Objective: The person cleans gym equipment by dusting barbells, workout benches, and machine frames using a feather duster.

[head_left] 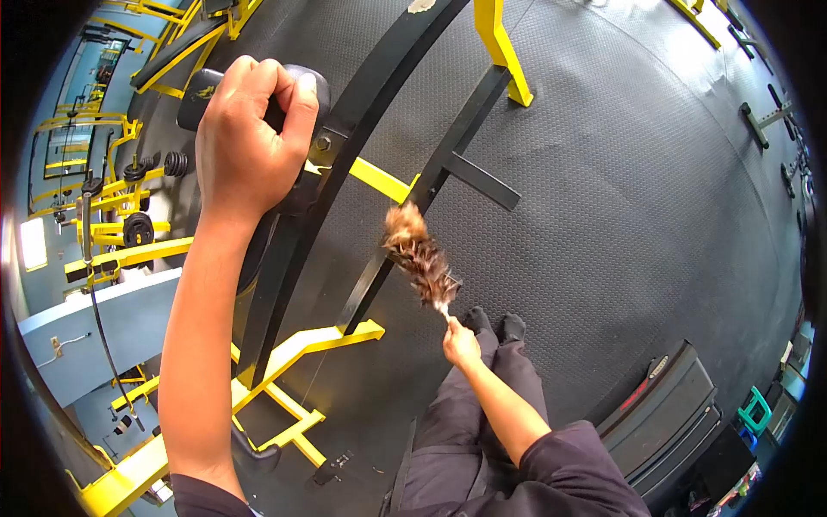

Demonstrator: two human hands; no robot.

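Note:
My left hand (250,142) is raised at the upper left, its fingers curled over a black pad (198,96) on the exercise machine. A feather duster (422,258) with brown and tan feathers is in my right hand (463,343), the fingers wrapped round its thin pale handle. Its feathered head points away from me and overlaps the machine's lower black bar (370,289) in this view. Beside my left hand runs a long, curved black beam (366,103) of the machine.
Yellow frame feet (323,336) of the machine rest on the black textured floor (620,215). A short black bar (484,181) juts out to the right. Weight plates (138,229) hang on yellow racks at left. A treadmill-like black machine (663,414) stands at lower right.

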